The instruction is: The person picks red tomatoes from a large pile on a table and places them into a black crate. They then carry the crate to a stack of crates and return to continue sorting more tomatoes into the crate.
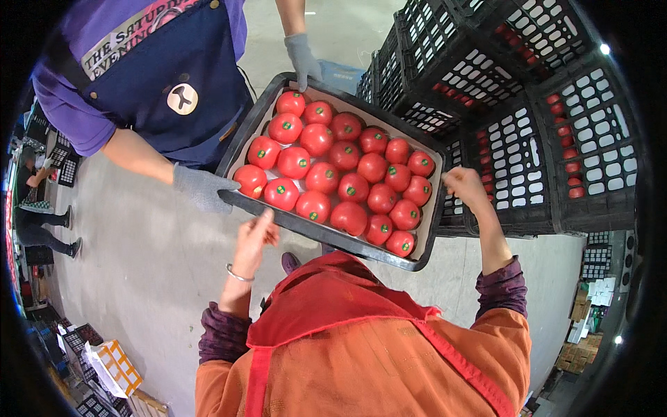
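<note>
A black plastic crate (323,240) holds rows of red tomatoes (349,218), many with small green and yellow stickers. A co-worker in grey gloves grips it at its far edge and left corner. My left hand (256,234) is by the crate's near left edge, fingers curled, thumb up near the rim; whether it touches is unclear. My right hand (462,182) is at the right end wall, fingers bent and slightly blurred; its grip on the rim cannot be made out.
Tall stacks of black ventilated crates (516,156) with red produce stand at the right. The co-worker (182,78) in a navy apron stands opposite, at upper left. A blue crate (341,77) lies behind. Another person (39,203) is far left; boxes (117,367) lie at lower left.
</note>
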`<act>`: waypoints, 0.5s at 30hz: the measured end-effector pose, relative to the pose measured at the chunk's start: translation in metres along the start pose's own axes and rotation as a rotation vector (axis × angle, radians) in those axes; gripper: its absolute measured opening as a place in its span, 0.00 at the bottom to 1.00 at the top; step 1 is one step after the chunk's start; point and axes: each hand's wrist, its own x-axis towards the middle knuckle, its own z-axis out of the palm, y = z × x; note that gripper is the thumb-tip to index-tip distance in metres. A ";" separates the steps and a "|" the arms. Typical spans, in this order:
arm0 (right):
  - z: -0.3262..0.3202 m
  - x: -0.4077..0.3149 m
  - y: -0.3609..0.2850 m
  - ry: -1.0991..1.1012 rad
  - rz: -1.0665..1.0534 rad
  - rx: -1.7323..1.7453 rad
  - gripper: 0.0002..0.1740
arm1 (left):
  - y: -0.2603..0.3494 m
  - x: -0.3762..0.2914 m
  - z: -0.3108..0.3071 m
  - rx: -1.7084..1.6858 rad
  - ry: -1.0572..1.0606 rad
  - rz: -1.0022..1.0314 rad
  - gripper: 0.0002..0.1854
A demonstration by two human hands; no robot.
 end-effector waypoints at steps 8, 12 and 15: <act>0.028 0.123 0.036 0.241 -0.350 -0.265 0.28 | -0.043 -0.059 0.145 0.361 -0.921 -0.006 0.19; 0.027 0.144 0.032 0.009 -0.340 -0.138 0.27 | -0.115 -0.068 0.209 0.130 -0.695 -0.072 0.14; 0.025 0.140 0.018 -0.118 -0.447 -0.049 0.21 | -0.147 -0.083 0.239 -0.096 -0.238 -0.072 0.15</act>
